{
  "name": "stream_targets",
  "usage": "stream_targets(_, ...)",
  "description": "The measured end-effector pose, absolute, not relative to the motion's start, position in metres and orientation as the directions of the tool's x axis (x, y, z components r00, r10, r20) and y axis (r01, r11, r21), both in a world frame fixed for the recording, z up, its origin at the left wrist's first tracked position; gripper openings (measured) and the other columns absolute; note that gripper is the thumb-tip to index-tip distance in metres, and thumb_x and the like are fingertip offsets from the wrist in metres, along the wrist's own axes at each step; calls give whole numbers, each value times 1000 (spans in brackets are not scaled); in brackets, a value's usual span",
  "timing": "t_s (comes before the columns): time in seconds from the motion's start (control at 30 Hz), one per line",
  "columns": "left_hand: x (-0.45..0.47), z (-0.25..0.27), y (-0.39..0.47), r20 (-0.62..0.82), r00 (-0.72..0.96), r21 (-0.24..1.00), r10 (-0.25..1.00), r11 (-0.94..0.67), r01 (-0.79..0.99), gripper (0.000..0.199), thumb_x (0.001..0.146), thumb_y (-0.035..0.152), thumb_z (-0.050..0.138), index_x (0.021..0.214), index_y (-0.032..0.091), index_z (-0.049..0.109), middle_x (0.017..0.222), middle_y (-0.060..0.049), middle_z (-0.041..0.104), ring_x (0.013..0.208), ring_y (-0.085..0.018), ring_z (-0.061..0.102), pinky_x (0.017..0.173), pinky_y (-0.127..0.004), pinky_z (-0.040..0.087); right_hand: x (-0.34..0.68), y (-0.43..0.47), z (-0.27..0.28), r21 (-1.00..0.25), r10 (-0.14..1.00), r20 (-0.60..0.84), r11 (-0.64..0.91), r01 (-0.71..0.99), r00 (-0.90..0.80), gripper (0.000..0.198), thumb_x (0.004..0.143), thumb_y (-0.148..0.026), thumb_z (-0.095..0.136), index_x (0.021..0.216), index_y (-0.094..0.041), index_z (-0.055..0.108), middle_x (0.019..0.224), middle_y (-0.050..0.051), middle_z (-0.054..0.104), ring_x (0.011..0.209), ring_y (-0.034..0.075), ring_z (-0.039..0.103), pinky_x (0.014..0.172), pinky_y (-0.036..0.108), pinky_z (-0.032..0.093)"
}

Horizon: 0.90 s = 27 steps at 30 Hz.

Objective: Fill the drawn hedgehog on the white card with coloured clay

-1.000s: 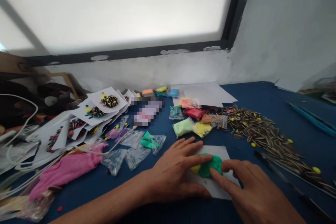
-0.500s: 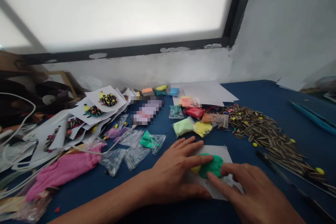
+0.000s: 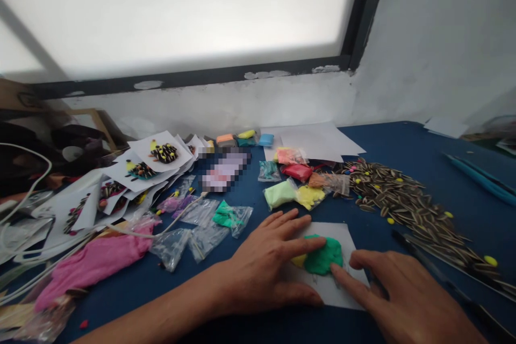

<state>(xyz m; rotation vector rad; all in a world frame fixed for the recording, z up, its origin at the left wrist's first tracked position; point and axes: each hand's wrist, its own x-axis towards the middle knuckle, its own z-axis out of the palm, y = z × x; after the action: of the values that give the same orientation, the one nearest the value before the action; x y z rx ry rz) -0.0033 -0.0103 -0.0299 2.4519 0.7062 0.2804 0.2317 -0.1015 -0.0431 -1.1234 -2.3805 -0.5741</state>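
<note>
A flattened green patch of modelling clay (image 3: pixel 325 258) lies on a small white sheet of paper (image 3: pixel 341 293). Beside its left edge a bit of yellow clay (image 3: pixel 299 262) shows, partly covered by my fingers. My left hand (image 3: pixel 278 258) rests with fingers spread over the paper's left side, one fingertip on the upper edge of the green clay. With its index fingertip, my right hand (image 3: pixel 387 285) touches the clay's lower right edge. The thumb is apart from that finger, and the other right fingers are curled and partly hidden. Faint pencil marks show below the clay.
Sunflower seeds (image 3: pixel 399 204) are heaped at the right, near a black pen (image 3: pixel 427 260). Clay packets, such as a light green one (image 3: pixel 280 194), lie behind my hands. At the left are pink clay (image 3: pixel 97 269), plastic bags (image 3: pixel 205 234), a white cable (image 3: pixel 183 215) and decorated papers (image 3: pixel 161 153).
My right index fingertip has shifted right along the clay's lower edge, and the right hand has drawn slightly back to the right. My left hand has hardly moved.
</note>
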Motion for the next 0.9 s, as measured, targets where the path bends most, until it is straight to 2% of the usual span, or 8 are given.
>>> stream_targets(0.27, -2, -27, -11, 8, 833, 576, 553, -684, 448, 77, 73, 60, 72, 141, 32, 47, 155, -6, 31, 145, -33, 22, 117, -56, 15, 230, -105, -46, 131, 653, 541, 558, 820, -530, 40, 98, -15, 30, 117, -20, 65, 97, 12, 66, 84, 21, 62, 72, 34, 47)
stream_targets(0.43, -2, -27, -11, -1, 831, 574, 556, -680, 456, 79, 73, 59, 72, 142, 31, 44, 155, -6, 30, 145, -33, 21, 118, -56, 15, 225, -102, -37, 196, 586, 534, 615, 764, -609, 36, 99, -21, 33, 116, -22, 65, 92, 10, 69, 76, 19, 64, 66, 31, 48)
stream_targets(0.53, -2, -27, -11, -1, 832, 573, 555, -681, 455, 78, 74, 59, 72, 142, 32, 45, 155, -6, 31, 145, -33, 22, 118, -56, 15, 225, -101, -34, 202, 603, 505, 613, 764, -617, 37, 99, -21, 32, 116, -22, 65, 94, 11, 69, 78, 19, 65, 67, 31, 50)
stream_targets(0.8, -2, -28, -11, -2, 832, 575, 555, -680, 455, 78, 73, 60, 72, 141, 32, 46, 155, -5, 31, 145, -33, 22, 118, -56, 15, 232, -105, -42, 143, 635, 474, 628, 765, -610, 35, 99, -24, 35, 117, -18, 65, 94, 12, 67, 77, 18, 63, 66, 31, 50)
stream_targets(0.9, -1, -26, -11, -15, 831, 576, 556, -675, 462, 79, 72, 59, 74, 141, 31, 46, 155, -6, 32, 144, -34, 22, 117, -58, 15, 232, -106, -44, 85, 661, 500, 605, 791, -560, 33, 98, -20, 36, 112, -20, 66, 91, 10, 66, 74, 17, 61, 65, 29, 49)
